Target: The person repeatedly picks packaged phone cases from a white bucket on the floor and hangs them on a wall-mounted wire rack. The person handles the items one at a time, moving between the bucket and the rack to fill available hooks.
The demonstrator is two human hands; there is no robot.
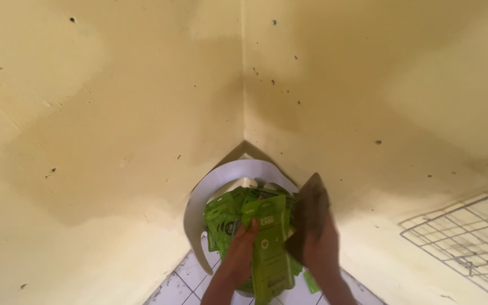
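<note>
My left hand [237, 254] grips a long green packet [270, 248] by its left edge, held upright over a pile of green packets [224, 217]. The pile lies on a white plastic chair [204, 192] pushed into the corner of two yellow walls. Beside the long packet, on its right, my right hand [318, 240] is closed on a dark flat piece [310, 212]. What that dark piece is cannot be made out.
Yellow stained walls meet in a corner [243, 85] right behind the chair. A white wire grid [470, 237] leans at the lower right. White floor tiles [179, 285] show below the chair.
</note>
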